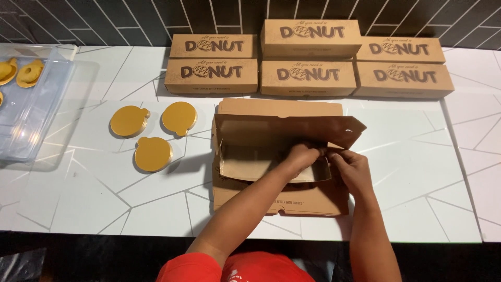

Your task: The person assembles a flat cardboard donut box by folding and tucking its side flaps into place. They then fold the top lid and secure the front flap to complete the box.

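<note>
Fingers (313,153) of our left hand (301,158) and right hand (350,168) pinch the right end flap of the half-folded brown cardboard box (271,156), which lies on the white table (407,172), near three gold discs (152,154).

Half-folded box (271,156): plain brown cardboard, matt, slightly fibrous. Stacked boxes (308,57): same matt card. Three round discs (152,153): gold foil-faced, satin sheen, probably card. Tray (31,104): clear glossy plastic. Table (417,172): smooth white marble-look surface, faint gloss. Wall tiles (104,21): dark, semi-matt.
</note>
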